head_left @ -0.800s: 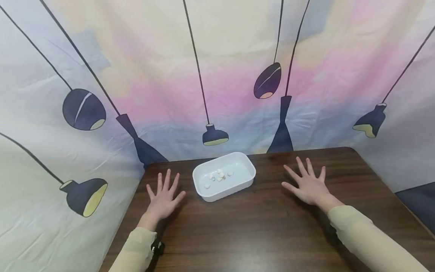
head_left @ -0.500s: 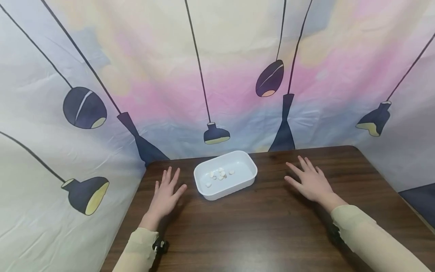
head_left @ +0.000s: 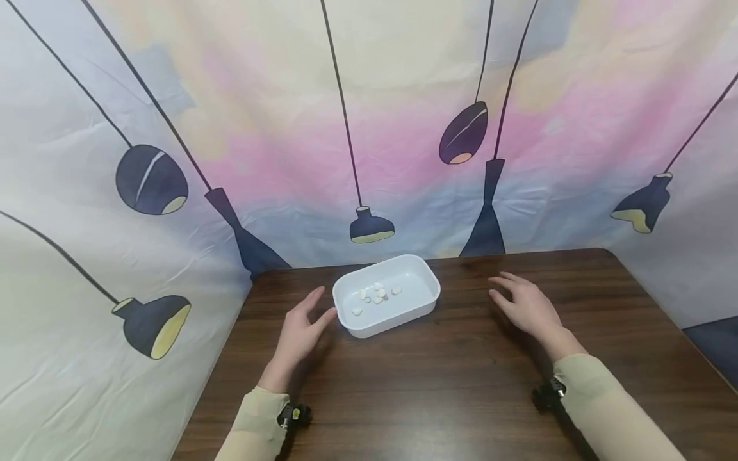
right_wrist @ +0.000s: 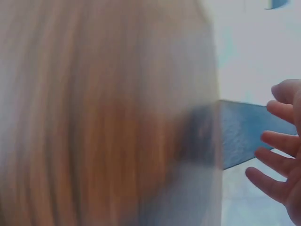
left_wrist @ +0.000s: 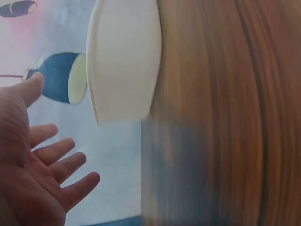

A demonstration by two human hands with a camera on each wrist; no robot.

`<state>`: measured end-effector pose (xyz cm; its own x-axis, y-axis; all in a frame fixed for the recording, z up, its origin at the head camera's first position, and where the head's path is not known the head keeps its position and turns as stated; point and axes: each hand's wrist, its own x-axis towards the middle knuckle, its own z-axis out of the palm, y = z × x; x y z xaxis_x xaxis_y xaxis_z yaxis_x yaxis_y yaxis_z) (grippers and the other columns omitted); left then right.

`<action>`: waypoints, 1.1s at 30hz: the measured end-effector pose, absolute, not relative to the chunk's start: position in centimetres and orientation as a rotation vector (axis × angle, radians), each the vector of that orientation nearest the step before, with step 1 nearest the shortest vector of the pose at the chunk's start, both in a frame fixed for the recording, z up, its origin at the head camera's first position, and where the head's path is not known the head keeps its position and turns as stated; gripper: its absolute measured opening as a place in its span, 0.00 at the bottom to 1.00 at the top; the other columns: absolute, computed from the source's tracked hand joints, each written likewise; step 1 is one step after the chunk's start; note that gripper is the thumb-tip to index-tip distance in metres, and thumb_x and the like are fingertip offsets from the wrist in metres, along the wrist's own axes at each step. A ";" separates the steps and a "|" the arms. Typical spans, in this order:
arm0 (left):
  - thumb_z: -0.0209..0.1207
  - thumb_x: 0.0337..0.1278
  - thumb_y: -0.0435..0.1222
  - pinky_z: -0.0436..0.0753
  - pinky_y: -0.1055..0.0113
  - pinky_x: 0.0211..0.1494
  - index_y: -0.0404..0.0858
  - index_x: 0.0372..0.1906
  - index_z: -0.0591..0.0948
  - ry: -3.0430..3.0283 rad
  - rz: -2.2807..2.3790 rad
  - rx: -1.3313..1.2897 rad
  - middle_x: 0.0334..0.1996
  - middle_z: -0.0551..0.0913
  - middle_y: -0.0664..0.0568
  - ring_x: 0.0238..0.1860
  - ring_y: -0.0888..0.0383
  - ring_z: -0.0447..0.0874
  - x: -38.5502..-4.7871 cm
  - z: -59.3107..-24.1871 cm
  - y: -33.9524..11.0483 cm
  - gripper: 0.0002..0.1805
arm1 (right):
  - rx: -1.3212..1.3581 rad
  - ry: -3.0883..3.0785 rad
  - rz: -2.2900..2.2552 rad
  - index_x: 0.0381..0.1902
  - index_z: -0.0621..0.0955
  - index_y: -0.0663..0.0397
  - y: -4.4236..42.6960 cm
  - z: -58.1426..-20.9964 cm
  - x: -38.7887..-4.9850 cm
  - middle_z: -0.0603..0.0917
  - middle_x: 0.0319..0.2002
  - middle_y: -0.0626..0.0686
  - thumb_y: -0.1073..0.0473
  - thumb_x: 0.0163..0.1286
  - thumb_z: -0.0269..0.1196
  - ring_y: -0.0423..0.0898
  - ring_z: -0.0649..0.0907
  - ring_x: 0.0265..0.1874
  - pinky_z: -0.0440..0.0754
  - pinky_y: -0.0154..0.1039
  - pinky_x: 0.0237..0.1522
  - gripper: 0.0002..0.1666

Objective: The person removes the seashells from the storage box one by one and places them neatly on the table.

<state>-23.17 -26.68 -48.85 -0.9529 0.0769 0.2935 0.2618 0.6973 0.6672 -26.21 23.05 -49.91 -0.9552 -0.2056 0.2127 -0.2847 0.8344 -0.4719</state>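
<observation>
A white tray (head_left: 413, 292) is sitting toward 12 o'clock on the dark wood-grain tabletop (head_left: 426, 384), with small pale pieces (head_left: 381, 293) lying inside. The left hand (head_left: 300, 330) is hovering at the tray's 8 o'clock, its thumb just beside the rim; whether it is touching cannot be told. The right hand (head_left: 529, 310) is hovering at 3 o'clock, well apart. Both are holding nothing, their fingers relaxed and loosely extended. Beyond the tabletop's 12 o'clock edge, a wrinkled pastel backdrop (head_left: 277, 141) is hanging, showing printed dark lamps (head_left: 371, 226) on cords.

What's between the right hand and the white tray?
Only bare brown tabletop lies between the right hand and the white tray, as the head view shows.
</observation>
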 end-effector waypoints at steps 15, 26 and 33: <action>0.72 0.68 0.47 0.64 0.42 0.81 0.25 0.81 0.62 -2.798 -1.228 -0.145 0.82 0.60 0.34 0.81 0.38 0.60 -22.4 -50.6 -23.5 0.49 | 0.333 -2.678 1.183 0.71 0.81 0.58 19.8 -51.0 -24.8 0.77 0.73 0.66 0.49 0.85 0.60 0.68 0.74 0.73 0.74 0.69 0.69 0.26; 0.72 0.68 0.46 0.65 0.42 0.81 0.27 0.80 0.64 -2.822 -1.216 -0.119 0.83 0.60 0.38 0.81 0.39 0.61 -22.9 -50.3 -23.3 0.47 | 0.382 -2.635 1.181 0.69 0.83 0.58 19.4 -50.4 -24.9 0.79 0.71 0.66 0.52 0.83 0.62 0.67 0.75 0.71 0.74 0.68 0.69 0.24; 0.72 0.67 0.44 0.62 0.41 0.82 0.29 0.81 0.64 -2.864 -1.235 -0.150 0.82 0.62 0.40 0.82 0.40 0.60 -23.7 -49.9 -23.5 0.46 | 0.395 -2.625 1.255 0.67 0.84 0.56 18.5 -50.0 -25.0 0.82 0.68 0.63 0.52 0.82 0.64 0.64 0.80 0.67 0.80 0.66 0.64 0.22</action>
<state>-23.67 -23.46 -49.87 -0.9952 0.0806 0.0550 0.0953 0.6826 0.7246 -24.96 18.47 -49.97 -0.9432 -0.1508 0.2961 -0.3252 0.6024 -0.7289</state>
